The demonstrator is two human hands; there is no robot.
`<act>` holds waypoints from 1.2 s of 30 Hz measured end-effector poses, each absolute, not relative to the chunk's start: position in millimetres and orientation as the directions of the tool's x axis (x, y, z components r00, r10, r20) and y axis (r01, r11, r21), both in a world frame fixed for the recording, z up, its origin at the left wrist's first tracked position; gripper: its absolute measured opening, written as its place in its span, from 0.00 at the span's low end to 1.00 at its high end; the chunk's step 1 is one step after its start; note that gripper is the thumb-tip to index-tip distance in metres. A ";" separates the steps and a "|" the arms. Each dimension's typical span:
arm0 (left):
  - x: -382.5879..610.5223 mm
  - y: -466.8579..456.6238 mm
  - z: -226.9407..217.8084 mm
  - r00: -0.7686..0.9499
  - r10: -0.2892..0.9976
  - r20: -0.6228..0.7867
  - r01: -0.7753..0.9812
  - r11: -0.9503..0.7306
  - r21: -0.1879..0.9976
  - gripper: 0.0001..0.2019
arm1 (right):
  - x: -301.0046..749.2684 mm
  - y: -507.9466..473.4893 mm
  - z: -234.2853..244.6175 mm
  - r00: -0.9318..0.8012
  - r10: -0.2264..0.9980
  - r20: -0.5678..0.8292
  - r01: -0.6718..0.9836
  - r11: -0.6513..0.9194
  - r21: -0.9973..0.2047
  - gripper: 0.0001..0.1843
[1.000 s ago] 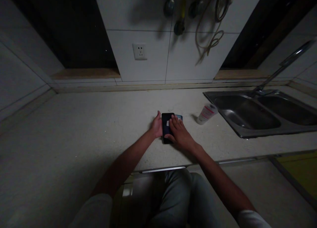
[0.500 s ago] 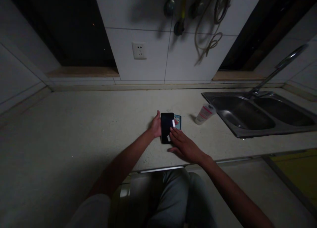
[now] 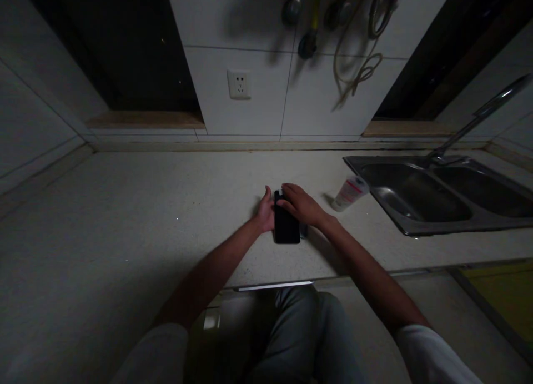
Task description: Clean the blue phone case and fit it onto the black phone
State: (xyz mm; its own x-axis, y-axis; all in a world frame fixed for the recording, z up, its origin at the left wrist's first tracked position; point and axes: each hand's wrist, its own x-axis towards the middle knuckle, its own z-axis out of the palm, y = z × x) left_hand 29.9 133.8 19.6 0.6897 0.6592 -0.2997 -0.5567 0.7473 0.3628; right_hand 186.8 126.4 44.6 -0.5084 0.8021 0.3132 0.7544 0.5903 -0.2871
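Note:
A black smartphone (image 3: 287, 227) lies over the counter, its dark screen facing up. My left hand (image 3: 265, 214) supports it at the left edge, thumb raised and apart, the other fingers partly hidden beneath. Across the upper part of the screen rests my right hand (image 3: 303, 203), fingers together and pressed down. A small white piece (image 3: 280, 192), like cloth or paper, peeks out at its fingertips; most of it is covered. Beside the phone's lower right edge shows a sliver of a flat item (image 3: 303, 230), mostly hidden.
On the pale countertop (image 3: 166, 195), a translucent cup with pink print (image 3: 350, 192) stands right of my hands. Beyond it is a steel double sink (image 3: 400, 228) with a tall faucet (image 3: 478, 116). The wall holds a socket (image 3: 239, 85) and hanging cords (image 3: 353, 75).
My right hand has slid up the screen, from the lower right to the top. The white piece moved with it. The blue patterned item beside the phone is now mostly covered. The view shifted slightly.

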 end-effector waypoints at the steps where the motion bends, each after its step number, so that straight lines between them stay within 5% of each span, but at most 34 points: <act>1: 29.6 133.8 19.5 0.683 0.657 -0.319 -0.554 0.751 0.359 0.40 | 180.4 127.7 51.0 -0.521 0.804 0.289 0.759 0.590 -0.275 0.27; 9: 35.1 134.0 23.1 0.551 0.792 -0.263 -0.735 0.610 0.296 0.33 | 147.9 117.1 45.7 -0.607 0.751 0.260 0.752 0.649 -0.117 0.36; 19: 29.4 136.6 18.9 0.678 0.697 -0.232 -0.629 0.714 0.308 0.48 | 168.6 58.9 13.8 -0.686 0.667 0.289 0.659 0.739 -0.141 0.42; 26: 30.0 134.4 19.4 0.651 0.725 -0.226 -0.638 0.683 0.356 0.38 | 179.8 19.4 14.5 -0.711 0.642 0.286 0.635 0.762 -0.132 0.37; 36: 30.3 134.6 17.2 0.643 0.740 -0.199 -0.667 0.668 0.330 0.36 | 205.2 14.8 5.0 -0.710 0.569 0.414 0.587 0.804 -0.098 0.23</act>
